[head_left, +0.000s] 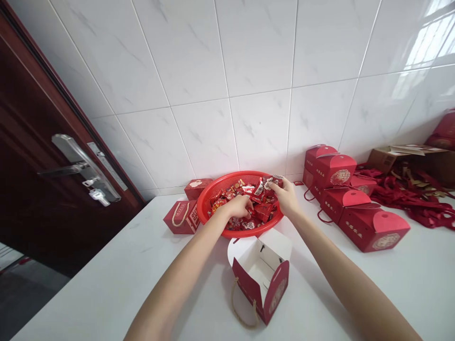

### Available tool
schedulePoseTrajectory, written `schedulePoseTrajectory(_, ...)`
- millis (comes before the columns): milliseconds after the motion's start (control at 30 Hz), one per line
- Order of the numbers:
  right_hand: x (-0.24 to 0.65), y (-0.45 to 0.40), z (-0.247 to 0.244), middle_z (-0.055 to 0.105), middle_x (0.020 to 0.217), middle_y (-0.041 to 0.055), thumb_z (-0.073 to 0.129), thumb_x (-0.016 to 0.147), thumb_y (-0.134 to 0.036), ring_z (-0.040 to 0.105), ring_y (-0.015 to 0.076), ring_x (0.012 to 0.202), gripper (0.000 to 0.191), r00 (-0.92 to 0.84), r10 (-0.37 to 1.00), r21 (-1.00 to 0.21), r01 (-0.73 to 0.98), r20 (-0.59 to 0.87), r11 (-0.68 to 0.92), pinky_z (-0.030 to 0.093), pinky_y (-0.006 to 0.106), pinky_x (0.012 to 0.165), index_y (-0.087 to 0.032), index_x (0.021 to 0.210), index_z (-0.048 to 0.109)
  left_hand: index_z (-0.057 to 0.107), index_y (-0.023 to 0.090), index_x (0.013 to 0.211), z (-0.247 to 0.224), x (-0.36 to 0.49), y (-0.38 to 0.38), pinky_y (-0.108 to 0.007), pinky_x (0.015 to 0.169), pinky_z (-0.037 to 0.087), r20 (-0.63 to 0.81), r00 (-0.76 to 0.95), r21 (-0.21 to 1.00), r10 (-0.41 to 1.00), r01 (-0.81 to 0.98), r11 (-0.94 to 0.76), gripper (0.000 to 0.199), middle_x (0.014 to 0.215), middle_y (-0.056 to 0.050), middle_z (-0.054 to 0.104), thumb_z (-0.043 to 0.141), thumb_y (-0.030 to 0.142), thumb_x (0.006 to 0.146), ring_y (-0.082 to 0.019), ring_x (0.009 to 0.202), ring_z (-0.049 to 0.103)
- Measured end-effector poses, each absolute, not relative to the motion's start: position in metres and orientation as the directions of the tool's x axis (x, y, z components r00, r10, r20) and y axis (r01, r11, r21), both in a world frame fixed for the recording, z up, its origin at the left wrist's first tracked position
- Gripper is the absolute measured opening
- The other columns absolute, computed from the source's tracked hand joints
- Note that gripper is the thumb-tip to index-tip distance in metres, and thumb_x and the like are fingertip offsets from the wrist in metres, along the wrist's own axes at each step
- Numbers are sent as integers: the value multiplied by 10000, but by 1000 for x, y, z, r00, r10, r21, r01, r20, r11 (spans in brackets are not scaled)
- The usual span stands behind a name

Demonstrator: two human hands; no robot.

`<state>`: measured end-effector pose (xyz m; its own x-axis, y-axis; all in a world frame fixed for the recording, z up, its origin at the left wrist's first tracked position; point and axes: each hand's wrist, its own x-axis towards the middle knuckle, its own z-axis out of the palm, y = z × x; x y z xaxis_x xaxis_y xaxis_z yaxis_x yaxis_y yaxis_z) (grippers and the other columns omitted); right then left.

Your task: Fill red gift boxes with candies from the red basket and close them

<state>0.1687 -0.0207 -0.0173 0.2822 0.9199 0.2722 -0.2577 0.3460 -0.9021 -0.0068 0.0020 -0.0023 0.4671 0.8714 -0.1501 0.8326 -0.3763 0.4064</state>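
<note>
Here — right grip [285, 194] pinching packet [268, 181] | left grip [239, 207] curled among sweets [263, 211] — hold unclear

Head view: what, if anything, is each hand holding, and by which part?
Right hand: a red wrapped packet, seemingly by its near edge. Left hand: among other packets in the red basket; whether it holds any cannot be told.

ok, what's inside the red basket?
Inside the red basket: a pile of wrapped packets, mostly red. The left hand reaches in among them; the right hand holds one packet. Lower layers, the basket floor and whatever lies under the hands are covered.
</note>
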Motion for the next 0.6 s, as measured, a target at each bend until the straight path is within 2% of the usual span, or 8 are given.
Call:
schedulePoseTrajectory(133, 168, -19, -17, 664, 669, -14, 743, 599, -367, 592, 178, 649, 219, 285, 923, -891, -298, 259, 342, 497, 327, 643, -217, 714, 631, 722, 185, 837, 4, -9, 0, -286, 714, 502, 14, 457, 501, 890, 767, -401, 144, 809, -11, 732, 739, 238, 704, -220, 791, 678)
schedulePoseTrajectory(300, 168, -19, -18, 669, 681, -12, 756, 594, -384, 599, 185, 658, 235, 281, 928, -885, -326, 244, 332, 501, 333, 642, -222, 715, 636, 683, 180, 790, 0, -10, 2, -283, 656, 475, 117, 446, 563, 888, 706, -429, 143, 700, 24, 673, 748, 237, 676, -201, 705, 641)
schedulePoseTrajectory(400, 168, -19, -18, 664, 677, -10, 762, 589, -371, 598, 187, 664, 229, 306, 921, -882, -328, 240, 339, 498, 332, 646, -221, 699, 628, 704, 173, 829, -3, -8, 3, -278, 660, 478, 95, 452, 545, 887, 722, -426, 197, 747, 11, 693, 758, 178, 640, -206, 733, 651)
schedulePoseTrajectory(467, 168, -19, -18, 656, 673, -11, 758, 589, -371, 596, 187, 663, 231, 328, 915, -878, -334, 234, 344, 492, 329, 639, -221, 692, 615, 728, 176, 887, -4, -4, 2, -279, 726, 497, 81, 506, 524, 859, 711, -468, 269, 842, -7, 727, 762, 137, 623, -214, 809, 670)
schedulePoseTrajectory(533, 168, -18, -18, 632, 650, -21, 750, 591, -379, 578, 179, 641, 235, 352, 908, -874, -337, 229, 351, 479, 321, 620, -223, 680, 598, 746, 185, 931, -4, 4, -3, -278, 806, 501, 88, 637, 458, 766, 657, -599, 255, 963, -29, 744, 736, 140, 680, -215, 895, 675)
schedulePoseTrajectory(600, 169, -18, -18, 601, 624, -33, 746, 595, -389, 551, 167, 616, 242, 371, 900, -871, -336, 228, 359, 465, 314, 602, -225, 671, 585, 754, 196, 928, -4, 15, -9, -277, 876, 488, 75, 800, 334, 596, 543, -770, 179, 1058, -43, 741, 666, 153, 779, -213, 982, 667)
